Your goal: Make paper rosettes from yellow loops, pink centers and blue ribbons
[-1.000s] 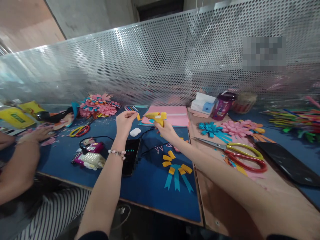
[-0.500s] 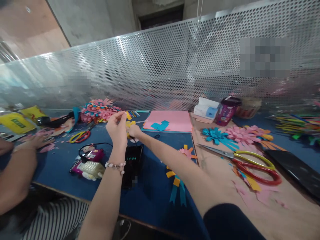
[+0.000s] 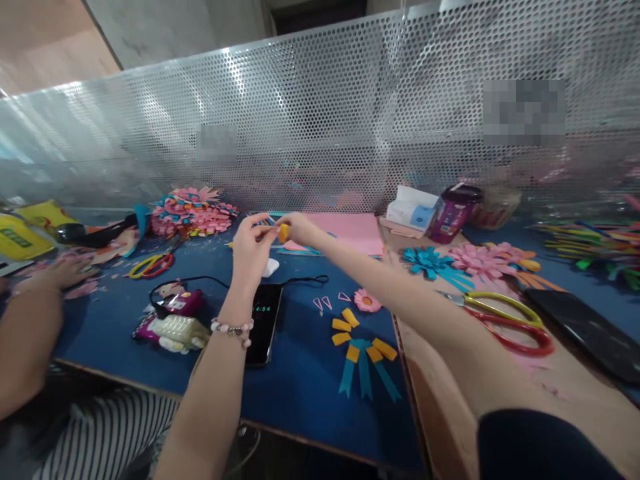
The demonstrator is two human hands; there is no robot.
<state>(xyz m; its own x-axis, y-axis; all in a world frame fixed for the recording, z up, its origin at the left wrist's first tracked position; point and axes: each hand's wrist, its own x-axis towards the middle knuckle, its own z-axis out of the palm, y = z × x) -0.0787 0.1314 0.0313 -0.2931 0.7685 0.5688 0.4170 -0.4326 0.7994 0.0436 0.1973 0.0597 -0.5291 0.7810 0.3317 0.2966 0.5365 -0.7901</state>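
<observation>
My left hand (image 3: 254, 243), a beaded bracelet at its wrist, is closed with its fingertips pinched. They meet the fingertips of my right hand (image 3: 301, 230), which is closed on a small orange paper strip (image 3: 283, 232) bent into a loop. The left fingertips touch or nearly touch its edge; exactly what they grip is hidden. Below my right forearm lie several orange paper loops (image 3: 341, 325), teal ribbon tails (image 3: 365, 373) with orange paper at their tops, a pink paper flower (image 3: 367, 300) and pink hair clips (image 3: 326, 303).
A phone (image 3: 265, 333) and a white case (image 3: 271, 268) lie beneath my hands. Scissors (image 3: 510, 323), a blue paper flower (image 3: 427, 267) and a purple cup (image 3: 453, 212) are at right. A paper flower pile (image 3: 193, 213) stands left, near another person's hand (image 3: 70, 270). A perforated metal screen (image 3: 310, 127) runs behind.
My right hand has left a yellow object and risen to my left fingertips, holding the orange strip. My left hand has shifted right. The view has moved, uncovering the pink flower and clips.
</observation>
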